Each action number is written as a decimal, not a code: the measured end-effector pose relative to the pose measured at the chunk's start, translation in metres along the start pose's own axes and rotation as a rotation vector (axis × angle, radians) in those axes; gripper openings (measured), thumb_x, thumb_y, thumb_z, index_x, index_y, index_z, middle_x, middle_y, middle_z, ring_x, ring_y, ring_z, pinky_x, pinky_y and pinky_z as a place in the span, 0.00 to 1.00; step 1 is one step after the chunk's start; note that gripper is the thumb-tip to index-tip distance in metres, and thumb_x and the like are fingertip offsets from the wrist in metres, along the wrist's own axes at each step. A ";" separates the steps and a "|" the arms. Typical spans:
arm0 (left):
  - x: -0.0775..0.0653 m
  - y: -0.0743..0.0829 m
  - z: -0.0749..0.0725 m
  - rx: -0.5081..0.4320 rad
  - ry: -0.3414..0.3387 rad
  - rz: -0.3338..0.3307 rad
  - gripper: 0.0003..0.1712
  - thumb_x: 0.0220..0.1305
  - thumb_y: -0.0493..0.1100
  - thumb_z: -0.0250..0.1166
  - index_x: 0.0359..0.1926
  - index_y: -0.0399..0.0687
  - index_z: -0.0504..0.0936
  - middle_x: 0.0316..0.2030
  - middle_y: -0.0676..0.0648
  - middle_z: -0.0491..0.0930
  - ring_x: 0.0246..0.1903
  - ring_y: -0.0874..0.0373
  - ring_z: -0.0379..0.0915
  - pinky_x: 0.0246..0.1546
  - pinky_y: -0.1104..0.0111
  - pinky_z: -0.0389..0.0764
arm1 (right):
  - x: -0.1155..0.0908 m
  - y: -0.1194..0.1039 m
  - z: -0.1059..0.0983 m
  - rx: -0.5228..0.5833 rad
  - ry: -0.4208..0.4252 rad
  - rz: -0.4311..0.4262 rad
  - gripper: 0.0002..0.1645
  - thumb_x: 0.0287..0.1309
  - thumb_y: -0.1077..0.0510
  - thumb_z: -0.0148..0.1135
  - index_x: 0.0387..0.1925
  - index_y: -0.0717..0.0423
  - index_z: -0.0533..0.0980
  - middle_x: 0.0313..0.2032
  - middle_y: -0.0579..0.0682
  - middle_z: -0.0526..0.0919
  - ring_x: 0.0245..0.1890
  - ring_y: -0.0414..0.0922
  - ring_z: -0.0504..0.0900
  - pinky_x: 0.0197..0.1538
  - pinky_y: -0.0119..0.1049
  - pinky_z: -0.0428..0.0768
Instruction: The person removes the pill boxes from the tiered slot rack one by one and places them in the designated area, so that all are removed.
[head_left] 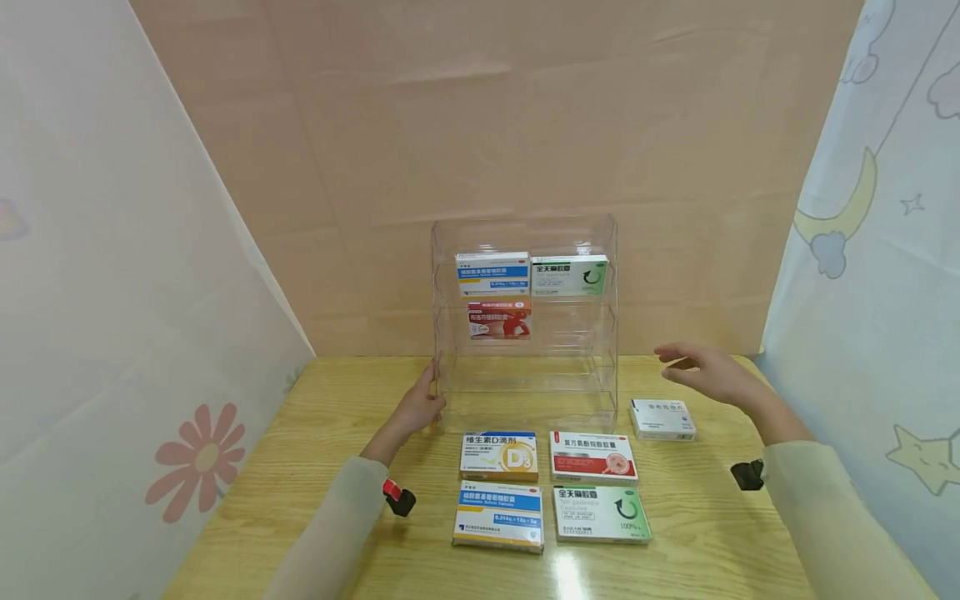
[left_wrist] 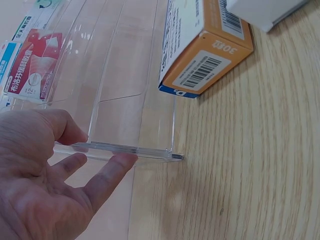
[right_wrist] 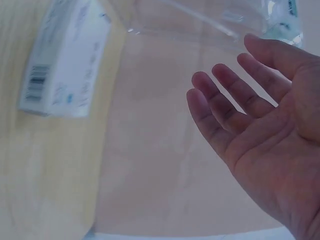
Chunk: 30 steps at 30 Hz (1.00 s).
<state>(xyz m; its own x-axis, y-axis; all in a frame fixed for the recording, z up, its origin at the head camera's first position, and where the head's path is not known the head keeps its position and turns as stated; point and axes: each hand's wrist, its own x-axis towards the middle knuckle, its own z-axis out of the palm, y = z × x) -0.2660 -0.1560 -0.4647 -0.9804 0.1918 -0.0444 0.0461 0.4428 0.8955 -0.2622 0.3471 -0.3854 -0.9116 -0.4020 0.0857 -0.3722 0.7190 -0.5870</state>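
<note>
A clear plastic tiered rack [head_left: 525, 375] stands on the table. My left hand [head_left: 422, 406] is at its left side; in the left wrist view the thumb and fingers pinch the edge of its side panel [left_wrist: 120, 148]. On the top tier stand a blue-and-white medicine box [head_left: 492, 275] and a green-and-white one [head_left: 568, 276]. A red medicine box [head_left: 499, 321] sits one tier lower, on the left. My right hand [head_left: 712, 377] hovers in the air to the right of the rack, fingers loosely bent and holding nothing. Below it lies a white medicine box [head_left: 663, 419].
In front of the rack lie an orange-and-white vitamin D box [head_left: 498, 456], a red-and-white box [head_left: 593, 457], a second blue-and-white box [head_left: 498, 515] and a second green-and-white box [head_left: 602, 514]. Patterned curtains [head_left: 862, 250] hang at both sides, a tan cloth [head_left: 480, 108] behind.
</note>
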 end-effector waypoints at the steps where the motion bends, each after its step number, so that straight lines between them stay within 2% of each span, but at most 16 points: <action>1: 0.000 0.000 0.000 0.001 0.001 0.000 0.48 0.70 0.30 0.52 0.82 0.52 0.37 0.77 0.36 0.52 0.32 0.48 0.75 0.35 0.53 0.81 | 0.002 -0.006 -0.001 -0.001 0.010 -0.012 0.28 0.72 0.55 0.58 0.68 0.64 0.69 0.60 0.69 0.76 0.56 0.65 0.79 0.54 0.61 0.79; 8: -0.001 -0.001 0.000 0.007 0.009 -0.010 0.48 0.70 0.31 0.52 0.82 0.53 0.37 0.78 0.37 0.51 0.34 0.47 0.75 0.36 0.52 0.81 | 0.020 -0.049 -0.005 -0.041 0.057 -0.041 0.27 0.73 0.54 0.57 0.68 0.60 0.70 0.58 0.65 0.79 0.56 0.63 0.80 0.55 0.62 0.79; 12: -0.001 -0.002 0.001 0.022 0.010 -0.006 0.48 0.69 0.31 0.51 0.82 0.52 0.37 0.78 0.35 0.51 0.29 0.51 0.73 0.34 0.54 0.81 | 0.034 -0.068 -0.005 -0.020 0.089 -0.091 0.25 0.73 0.56 0.57 0.66 0.62 0.72 0.57 0.65 0.80 0.55 0.61 0.80 0.57 0.60 0.78; 17: -0.001 -0.002 0.002 0.056 0.004 0.016 0.49 0.68 0.31 0.51 0.82 0.50 0.36 0.77 0.34 0.51 0.25 0.58 0.70 0.27 0.65 0.77 | 0.050 -0.086 -0.002 -0.012 0.126 -0.127 0.21 0.72 0.58 0.57 0.62 0.62 0.75 0.55 0.62 0.83 0.53 0.57 0.81 0.57 0.58 0.78; 22: -0.001 -0.004 0.003 0.084 0.012 0.035 0.49 0.68 0.29 0.51 0.82 0.49 0.37 0.77 0.32 0.53 0.22 0.59 0.70 0.21 0.71 0.72 | 0.067 -0.105 0.003 -0.009 0.122 -0.157 0.21 0.72 0.57 0.58 0.62 0.60 0.76 0.55 0.62 0.83 0.53 0.57 0.82 0.57 0.57 0.79; 30: 0.000 -0.003 0.003 0.090 0.004 0.040 0.50 0.67 0.29 0.52 0.82 0.49 0.36 0.77 0.32 0.52 0.24 0.60 0.70 0.23 0.71 0.73 | 0.089 -0.125 0.013 0.004 0.080 -0.188 0.25 0.71 0.60 0.58 0.66 0.62 0.72 0.59 0.64 0.80 0.55 0.60 0.82 0.57 0.57 0.80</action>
<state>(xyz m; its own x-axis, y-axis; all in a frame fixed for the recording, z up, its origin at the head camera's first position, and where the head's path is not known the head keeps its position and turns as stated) -0.2659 -0.1544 -0.4687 -0.9782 0.2075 -0.0074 0.1022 0.5121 0.8528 -0.2951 0.2141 -0.3151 -0.8373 -0.4822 0.2578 -0.5365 0.6333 -0.5577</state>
